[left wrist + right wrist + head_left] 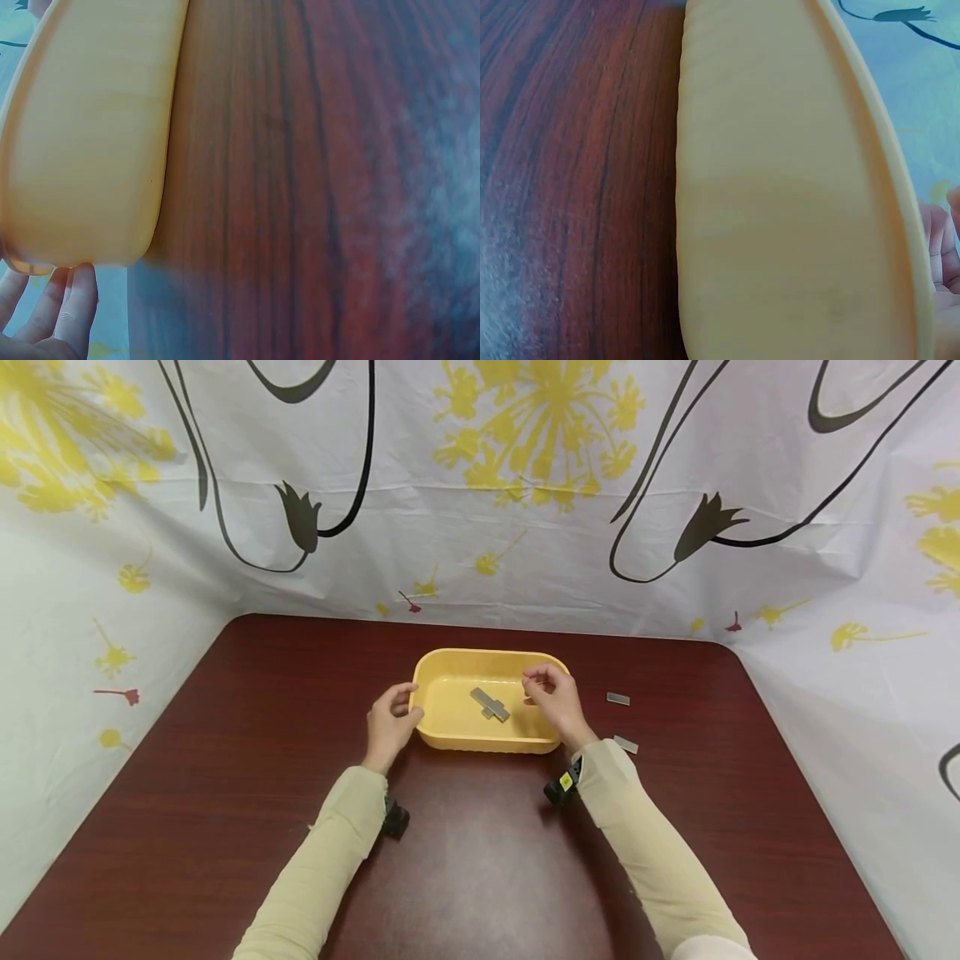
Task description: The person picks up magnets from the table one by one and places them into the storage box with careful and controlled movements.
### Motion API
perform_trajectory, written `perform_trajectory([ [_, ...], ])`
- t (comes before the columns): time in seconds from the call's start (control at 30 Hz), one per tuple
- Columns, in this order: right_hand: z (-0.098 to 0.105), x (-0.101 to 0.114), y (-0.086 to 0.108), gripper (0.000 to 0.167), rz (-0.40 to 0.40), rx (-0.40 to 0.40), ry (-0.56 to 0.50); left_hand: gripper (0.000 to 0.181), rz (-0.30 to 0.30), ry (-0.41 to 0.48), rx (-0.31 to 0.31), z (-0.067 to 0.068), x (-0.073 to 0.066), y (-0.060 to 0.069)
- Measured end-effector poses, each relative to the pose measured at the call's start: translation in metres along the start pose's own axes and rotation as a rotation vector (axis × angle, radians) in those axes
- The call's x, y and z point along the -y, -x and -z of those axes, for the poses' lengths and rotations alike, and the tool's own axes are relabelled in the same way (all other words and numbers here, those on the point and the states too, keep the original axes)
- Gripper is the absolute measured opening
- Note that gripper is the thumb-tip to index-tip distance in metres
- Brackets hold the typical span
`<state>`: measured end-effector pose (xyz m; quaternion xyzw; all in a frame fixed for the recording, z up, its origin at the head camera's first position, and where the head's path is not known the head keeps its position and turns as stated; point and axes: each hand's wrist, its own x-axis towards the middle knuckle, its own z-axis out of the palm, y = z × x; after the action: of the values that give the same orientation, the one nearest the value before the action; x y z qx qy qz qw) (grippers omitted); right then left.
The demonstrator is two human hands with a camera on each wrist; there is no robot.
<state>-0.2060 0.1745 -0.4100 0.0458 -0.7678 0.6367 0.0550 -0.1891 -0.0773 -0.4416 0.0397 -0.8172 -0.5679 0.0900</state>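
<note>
A yellow plastic tray (pixel 491 745) stands at the middle of the table. My left hand (pixel 390 722) holds its left end, thumb at the rim; the left wrist view shows fingertips (pixel 81 289) against the tray's outer wall. Over the right part of the tray hovers my right hand (pixel 553 697), fingers loosely bent, with nothing visible between them. Inside the tray, small flat grey rectangular pieces (pixel 491 703) lie overlapping. In the right wrist view the tray's wall (pixel 787 180) hides most of the right hand (pixel 941 255).
Two more grey rectangular pieces lie on the dark red wooden table (pixel 480 860), right of the tray: one farther back (pixel 618 698), one (pixel 626 744) beside the right forearm. A white flower-patterned cloth (pixel 480 560) hangs behind and around the table.
</note>
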Motion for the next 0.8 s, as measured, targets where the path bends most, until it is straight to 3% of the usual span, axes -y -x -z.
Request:
perform_trajectory([
  [0.37, 0.005, 0.024, 0.019, 0.016, 0.039, 0.003, -0.05, 0.035, 0.002, -0.009, 0.001, 0.001, 0.0, 0.0],
  [0.8, 0.019, 0.036, 0.037, 0.017, 0.063, -0.009, -0.008, 0.035, 0.01, -0.007, 0.004, 0.001, -0.001, 0.0],
])
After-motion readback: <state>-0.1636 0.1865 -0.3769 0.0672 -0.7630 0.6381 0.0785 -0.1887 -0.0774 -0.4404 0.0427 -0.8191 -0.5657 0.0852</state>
